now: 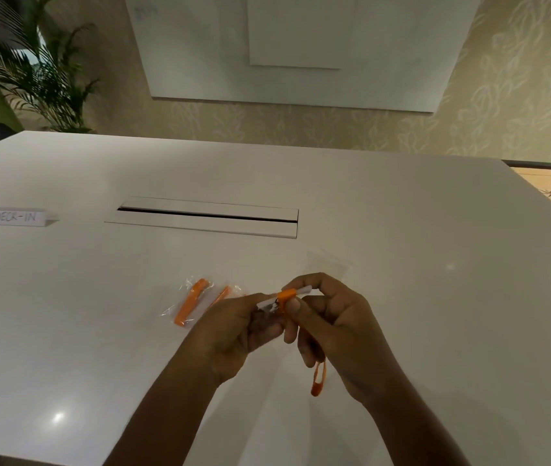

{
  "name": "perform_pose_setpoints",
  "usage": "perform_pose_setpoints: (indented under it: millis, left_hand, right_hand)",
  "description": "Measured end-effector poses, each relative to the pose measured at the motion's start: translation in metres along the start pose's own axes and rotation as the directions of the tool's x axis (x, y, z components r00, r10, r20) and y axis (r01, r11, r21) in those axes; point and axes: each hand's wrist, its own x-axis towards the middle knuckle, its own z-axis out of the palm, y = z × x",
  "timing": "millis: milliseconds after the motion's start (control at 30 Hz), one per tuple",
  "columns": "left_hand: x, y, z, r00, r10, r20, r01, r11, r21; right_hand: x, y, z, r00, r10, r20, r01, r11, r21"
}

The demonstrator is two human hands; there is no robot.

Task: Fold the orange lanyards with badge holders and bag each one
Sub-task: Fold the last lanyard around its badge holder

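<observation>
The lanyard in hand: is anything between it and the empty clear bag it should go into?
Nothing visible. Both hands, left hand and right hand, hold the orange lanyard just in front of the empty clear bag, with bare table between. The two bagged lanyards lie off to the left.

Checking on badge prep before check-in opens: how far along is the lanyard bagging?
Done: two bagged lanyards lie on the table. In hand: the left hand and right hand hold a third lanyard, its loop dangling. Left: finishing the fold and bagging it; an empty bag waits behind.
</observation>
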Motion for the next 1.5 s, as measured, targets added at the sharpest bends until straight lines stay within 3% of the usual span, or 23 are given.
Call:
perform_pose_setpoints:
  millis: [100, 167, 333, 400, 467, 600, 800, 1067, 1300, 1500]
  left_hand:
    - [-0.007, -0.003, 0.003, 0.997, -0.04, 0.068, 0.015, 0.945, 0.326]
    - [-0.007, -0.008, 0.002, 0.998, -0.023, 0.064, -0.005, 0.913, 0.408]
    - [-0.02, -0.006, 0.001, 0.99, 0.073, 0.125, -0.093, 0.981, 0.168]
    - [-0.015, -0.006, 0.007, 0.975, 0.194, 0.11, -0.217, 0.94, 0.263]
    - [-0.015, -0.009, 0.006, 0.907, 0.384, 0.174, -0.422, 0.826, 0.374]
    - [-0.01, -0.016, 0.006, 0.883, 0.458, 0.103, -0.464, 0.816, 0.345]
    - [-0.004, -0.014, -0.004, 0.899, 0.432, -0.078, -0.377, 0.851, 0.365]
    - [0.004, -0.002, -0.018, 0.886, 0.335, -0.322, -0.273, 0.936, 0.222]
    - [0.013, 0.007, -0.031, 0.894, 0.252, -0.371, -0.243, 0.967, 0.071]
    - [0.017, 0.006, -0.031, 0.948, 0.093, -0.306, -0.135, 0.983, -0.12]
  right_hand:
    - [0.0, -0.002, 0.003, 0.998, 0.026, -0.062, -0.024, 0.999, 0.034]
    - [0.001, -0.003, 0.004, 0.993, 0.057, -0.105, -0.053, 0.998, 0.044]
    - [0.004, 0.001, 0.002, 0.971, 0.117, -0.208, -0.111, 0.993, 0.036]
    - [0.004, 0.002, 0.002, 0.966, 0.133, -0.223, -0.129, 0.991, 0.032]
    - [0.004, 0.004, 0.003, 0.965, 0.141, -0.219, -0.139, 0.99, 0.022]
    - [0.004, 0.006, 0.008, 0.962, 0.189, -0.198, -0.193, 0.981, 0.002]
    - [0.001, 0.014, 0.013, 0.953, 0.26, -0.154, -0.275, 0.958, -0.083]
    - [-0.017, 0.012, 0.023, 0.945, 0.327, -0.033, -0.328, 0.937, -0.116]
    - [-0.021, 0.012, 0.025, 0.926, 0.378, 0.002, -0.376, 0.921, -0.099]
    - [-0.021, 0.013, 0.025, 0.936, 0.351, 0.028, -0.348, 0.934, -0.085]
